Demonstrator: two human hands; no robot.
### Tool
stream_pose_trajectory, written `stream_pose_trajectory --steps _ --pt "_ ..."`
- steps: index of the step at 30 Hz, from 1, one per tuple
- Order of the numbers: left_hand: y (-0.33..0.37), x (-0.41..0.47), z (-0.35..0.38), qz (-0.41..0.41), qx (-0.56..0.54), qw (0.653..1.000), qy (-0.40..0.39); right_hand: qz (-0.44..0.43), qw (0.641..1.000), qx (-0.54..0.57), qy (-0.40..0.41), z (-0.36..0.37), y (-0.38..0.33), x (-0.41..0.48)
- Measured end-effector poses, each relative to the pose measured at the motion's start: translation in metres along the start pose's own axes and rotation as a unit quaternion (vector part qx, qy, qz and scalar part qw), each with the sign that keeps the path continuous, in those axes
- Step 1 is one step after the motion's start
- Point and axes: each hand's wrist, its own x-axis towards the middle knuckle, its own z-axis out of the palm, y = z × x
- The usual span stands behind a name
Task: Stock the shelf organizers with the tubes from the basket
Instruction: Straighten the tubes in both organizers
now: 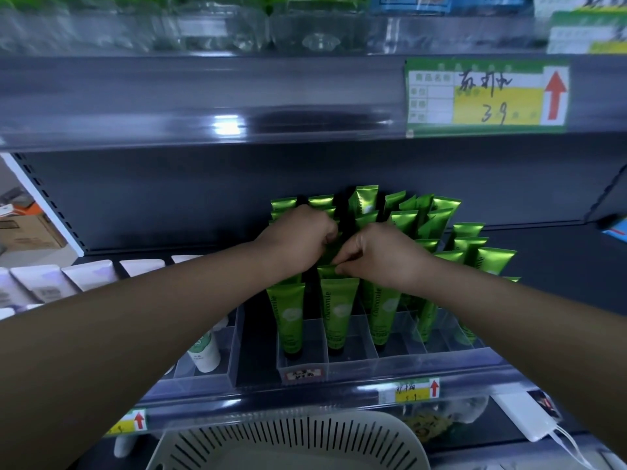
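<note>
A green tube [326, 270] is pinched by its crimped end in the grip of the right hand [380, 257], above the middle row of the organizer [353, 364]. The left hand [302, 232] is curled beside it, and what its grip holds cannot be told. The neighbouring tubes [339, 310] could be toppled if it is forced down

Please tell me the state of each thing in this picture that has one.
Tubes: upright in rows.
Organizer: holds the tubes.
Left grip: curled among tube tops, hold unclear.
Right grip: pinches a tube by its top.
Basket: below the shelf, contents hidden.
</note>
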Motion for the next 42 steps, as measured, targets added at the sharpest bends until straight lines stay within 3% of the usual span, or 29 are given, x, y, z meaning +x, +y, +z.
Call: stream_pose_trajectory --steps 13,24,29,36,42 --pt "0.002 -0.002 -0.011 0.001 0.005 1.000 -0.015 0.004 0.999 0.032 0.012 -0.024 0.002 -0.006" --pt "0.022 0.022 -0.023 0.000 -0.050 0.999 0.002 0.049 0.995 0.018 0.079 -0.083 0.034 -0.021" --pt "0.046 0.035 -0.013 0.018 -0.059 0.998 -0.005 0.036 0.997 -0.045 0.054 -0.077 0.043 -0.025" --pt "0.059 0.049 0.006 0.023 0.023 0.998 -0.054 -0.043 0.978 -0.203 0.012 -0.060 0.047 -0.015" --pt "0.054 0.055 0.011 0.015 0.062 0.995 -0.076 -0.040 0.973 -0.229 0.006 -0.057 0.051 -0.012"
